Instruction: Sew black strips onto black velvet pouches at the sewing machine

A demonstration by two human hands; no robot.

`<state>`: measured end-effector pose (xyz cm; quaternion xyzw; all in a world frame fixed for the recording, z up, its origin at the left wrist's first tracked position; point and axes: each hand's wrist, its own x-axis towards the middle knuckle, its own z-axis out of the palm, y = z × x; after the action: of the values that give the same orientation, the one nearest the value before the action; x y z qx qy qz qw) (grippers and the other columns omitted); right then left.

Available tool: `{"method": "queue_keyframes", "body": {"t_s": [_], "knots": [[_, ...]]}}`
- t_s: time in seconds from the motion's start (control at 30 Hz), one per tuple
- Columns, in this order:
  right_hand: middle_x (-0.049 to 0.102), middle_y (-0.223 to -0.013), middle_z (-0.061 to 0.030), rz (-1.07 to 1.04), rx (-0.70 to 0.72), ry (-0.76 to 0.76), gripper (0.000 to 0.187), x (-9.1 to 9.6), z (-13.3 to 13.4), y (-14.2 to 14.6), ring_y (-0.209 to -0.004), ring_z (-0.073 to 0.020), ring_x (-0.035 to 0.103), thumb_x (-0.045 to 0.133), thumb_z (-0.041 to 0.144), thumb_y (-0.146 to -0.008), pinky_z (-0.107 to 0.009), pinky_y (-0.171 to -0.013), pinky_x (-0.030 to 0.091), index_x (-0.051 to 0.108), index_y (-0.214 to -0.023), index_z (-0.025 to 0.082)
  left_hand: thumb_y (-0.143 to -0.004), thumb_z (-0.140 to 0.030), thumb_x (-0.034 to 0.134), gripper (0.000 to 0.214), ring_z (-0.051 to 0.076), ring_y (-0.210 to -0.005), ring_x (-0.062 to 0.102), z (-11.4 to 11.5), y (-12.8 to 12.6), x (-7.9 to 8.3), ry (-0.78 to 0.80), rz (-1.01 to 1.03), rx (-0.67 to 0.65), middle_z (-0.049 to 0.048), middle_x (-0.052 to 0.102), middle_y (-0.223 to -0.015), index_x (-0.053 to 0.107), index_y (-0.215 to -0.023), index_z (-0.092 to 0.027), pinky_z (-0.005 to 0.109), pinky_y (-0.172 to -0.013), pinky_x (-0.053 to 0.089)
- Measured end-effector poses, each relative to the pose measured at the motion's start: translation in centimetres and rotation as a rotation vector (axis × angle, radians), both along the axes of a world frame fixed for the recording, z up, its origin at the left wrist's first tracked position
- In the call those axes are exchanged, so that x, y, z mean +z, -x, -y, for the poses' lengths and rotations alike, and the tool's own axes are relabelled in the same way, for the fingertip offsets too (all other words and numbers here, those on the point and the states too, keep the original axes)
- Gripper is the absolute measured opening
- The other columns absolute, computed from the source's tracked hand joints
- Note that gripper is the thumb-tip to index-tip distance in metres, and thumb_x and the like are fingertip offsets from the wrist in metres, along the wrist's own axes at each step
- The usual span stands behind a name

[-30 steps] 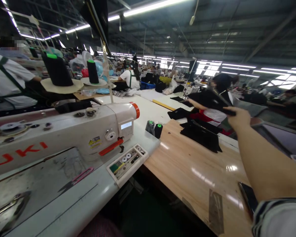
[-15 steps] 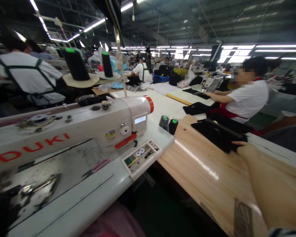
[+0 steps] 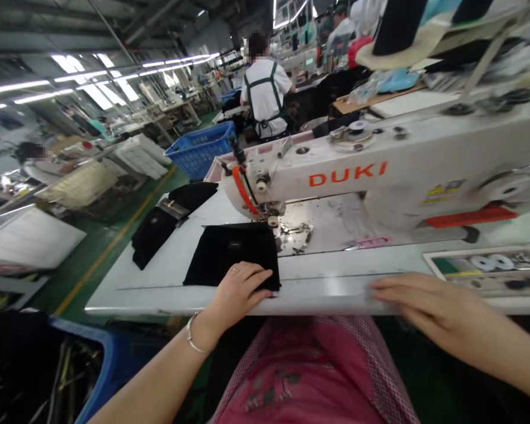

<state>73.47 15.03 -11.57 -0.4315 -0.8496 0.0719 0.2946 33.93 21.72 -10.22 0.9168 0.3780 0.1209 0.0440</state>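
My left hand [image 3: 238,288] lies flat, fingers stretched, on the near edge of a black fabric piece [image 3: 229,256] that rests on the white sewing table [image 3: 318,282]. The fabric's far right corner sits beside the presser foot [image 3: 274,221] of the white DUKI sewing machine [image 3: 380,171]. My right hand [image 3: 424,300] rests at the table's front edge, right of the fabric, fingers extended and slightly blurred, with nothing seen in it.
More black fabric pieces [image 3: 168,221] lie at the table's left end. A tray of bobbins [image 3: 486,265] sits at the right. A blue bin [image 3: 83,365] stands low on my left, a blue basket [image 3: 201,147] beyond. A seated person's back [image 3: 265,88] faces me.
The view swung from the wooden table on the right to the sewing machine's needle end. My right hand left the black stack there; both hands now rest at the sewing table.
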Motion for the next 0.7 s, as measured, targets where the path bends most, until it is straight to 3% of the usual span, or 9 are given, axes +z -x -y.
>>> {"method": "queue_keyframes", "body": {"t_s": [0.1,0.23,0.3,0.4,0.5,0.6,0.7], "knots": [[0.068,-0.110,-0.0052,-0.022,0.226,0.072,0.030,-0.3,-2.8,7.7,-0.102,-0.0193,0.061,0.048,0.009,-0.090,-0.039,-0.088,0.051,0.066,-0.110,0.024,-0.096,-0.028,0.053,0.032,0.023,-0.106,0.058,-0.2,0.1,0.4,-0.001,0.002,-0.064,0.0085,0.064,-0.114,0.056,-0.127,-0.020,0.045,-0.096,0.047],[0.066,-0.096,-0.0059,-0.020,0.158,0.092,0.015,-0.9,-4.6,14.4,-0.092,-0.0201,0.057,0.053,0.017,-0.092,-0.039,-0.084,0.047,0.066,-0.098,0.019,-0.097,-0.017,0.043,0.029,0.022,-0.106,0.058,-0.3,0.3,0.5,0.047,0.123,-0.001,0.0094,0.064,-0.113,0.055,-0.123,-0.016,0.043,-0.097,0.047],[0.063,-0.096,-0.0069,0.003,0.057,0.102,0.013,-1.1,-4.8,15.8,-0.092,-0.0225,0.055,0.056,0.026,-0.092,-0.042,-0.085,0.046,0.066,-0.096,0.018,-0.097,-0.015,0.041,0.026,0.021,-0.103,0.057,-0.2,0.2,0.4,0.077,0.197,0.077,0.0089,0.064,-0.109,0.056,-0.119,-0.016,0.041,-0.095,0.048],[0.061,-0.100,-0.0084,-0.009,-0.059,0.146,0.024,-1.2,-4.6,17.0,-0.095,-0.0260,0.052,0.064,0.035,-0.087,-0.045,-0.086,0.044,0.065,-0.104,0.018,-0.095,-0.013,0.043,0.022,0.019,-0.101,0.057,0.4,-0.2,0.2,0.068,0.313,0.191,0.0073,0.063,-0.105,0.056,-0.113,-0.017,0.038,-0.093,0.048],[0.060,-0.099,-0.0061,-0.145,-0.111,0.204,0.021,-0.9,-4.7,17.8,-0.093,-0.0246,0.052,0.068,0.031,-0.084,-0.043,-0.084,0.043,0.066,-0.103,0.022,-0.088,-0.012,0.054,0.029,0.022,-0.106,0.055,1.1,-0.7,0.0,-0.007,0.373,0.262,0.0080,0.061,-0.110,0.053,-0.117,-0.017,0.041,-0.098,0.045],[0.059,-0.090,-0.0020,-0.369,-0.108,0.315,0.002,-0.3,-4.9,18.3,-0.088,-0.0200,0.053,0.066,0.022,-0.086,-0.037,-0.078,0.044,0.067,-0.087,0.024,-0.081,-0.005,0.053,0.051,0.027,-0.121,0.048,1.4,-0.3,-0.1,0.000,0.286,0.254,0.0112,0.054,-0.127,0.048,-0.130,-0.017,0.047,-0.107,0.038],[0.058,-0.085,-0.0006,-0.449,-0.087,0.414,0.009,0.3,-5.0,18.2,-0.085,-0.0183,0.053,0.065,0.018,-0.086,-0.034,-0.075,0.043,0.062,-0.079,0.022,-0.085,0.001,0.043,0.051,0.024,-0.111,0.052,0.6,1.3,0.4,-0.033,0.209,0.176,0.0091,0.059,-0.118,0.051,-0.131,-0.018,0.044,-0.101,0.043]]}}
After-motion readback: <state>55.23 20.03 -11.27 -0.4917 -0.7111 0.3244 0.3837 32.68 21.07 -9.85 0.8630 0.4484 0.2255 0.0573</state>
